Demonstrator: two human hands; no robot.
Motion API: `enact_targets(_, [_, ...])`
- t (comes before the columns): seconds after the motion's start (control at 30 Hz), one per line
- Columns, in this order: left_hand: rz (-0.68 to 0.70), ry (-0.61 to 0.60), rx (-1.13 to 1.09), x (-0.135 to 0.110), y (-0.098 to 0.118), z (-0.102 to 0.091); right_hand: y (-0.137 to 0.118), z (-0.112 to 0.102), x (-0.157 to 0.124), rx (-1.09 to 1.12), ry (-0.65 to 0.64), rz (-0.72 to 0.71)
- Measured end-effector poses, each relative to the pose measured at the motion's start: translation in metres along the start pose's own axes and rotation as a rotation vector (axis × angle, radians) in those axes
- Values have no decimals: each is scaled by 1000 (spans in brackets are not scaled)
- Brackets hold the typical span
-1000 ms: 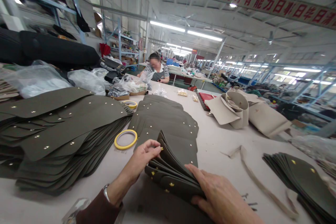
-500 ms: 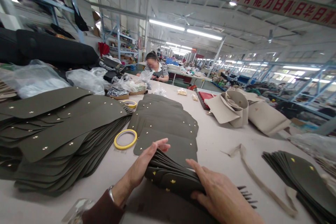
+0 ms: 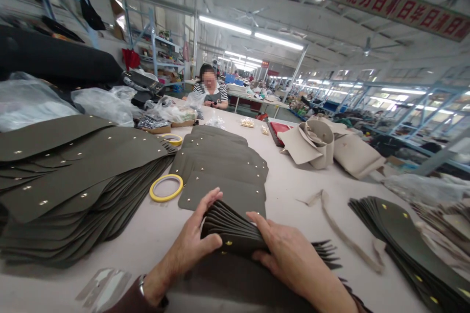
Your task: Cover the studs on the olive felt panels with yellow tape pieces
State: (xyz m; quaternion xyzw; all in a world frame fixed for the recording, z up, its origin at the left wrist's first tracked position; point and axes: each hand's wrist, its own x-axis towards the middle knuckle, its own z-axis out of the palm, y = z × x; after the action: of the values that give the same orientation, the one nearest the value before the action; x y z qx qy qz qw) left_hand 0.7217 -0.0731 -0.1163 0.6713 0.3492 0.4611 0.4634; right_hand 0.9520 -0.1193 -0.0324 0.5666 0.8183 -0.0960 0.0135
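Note:
A stack of dark olive leather-like panels (image 3: 233, 222) stands bent up between my two hands, its layered edges fanned out. My left hand (image 3: 193, 234) clasps the left end, thumb across the front and fingers behind. On the right, my right hand (image 3: 284, 252) grips the same stack, fingers over the top and thumb in front. Gold-coloured metal fittings (image 3: 228, 243) show on the front panel. Just beyond lie overlapping olive panels (image 3: 223, 188) with small studs. My palms hide part of the held stack.
A large pile of olive panels (image 3: 91, 176) fills the left. Yellow tape rolls (image 3: 166, 188) lie beside the flat panels. Right are a beige strap (image 3: 336, 234), beige bag parts (image 3: 312, 144) and another panel stack (image 3: 404, 239). A person (image 3: 211, 90) sits across the table.
The view has swung a little to the right. My left thumb has come round to the front of the stack, and the panel edges now rise more upright and fanned.

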Motion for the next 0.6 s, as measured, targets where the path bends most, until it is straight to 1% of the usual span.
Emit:
enact_targets(0.1, [99,-28,310,0,5,-6,0,-1,0,-29,9,0])
enact_targets(0.2, [228,-106,622,11,23,-6,-2,0,1,-61,16,-3])
enact_targets(0.3, [346,-206,834,27,45,2,-6,0,2,-65,24,-6])
enact_targets(0.4, [362,-324,979,40,60,12,-4,-7,-5,-75,65,-15])
enact_targets(0.47, [344,-361,1035,45,63,16,5,-11,-20,-85,164,-34])
enact_targets(0.5, [337,-363,1049,46,64,16,13,-10,-30,-86,246,-30])
enact_targets(0.57, [341,-361,1056,48,63,16,34,-1,-57,-55,448,40])
enact_targets(0.6, [354,-357,1055,49,61,16,46,8,-72,-15,556,115])
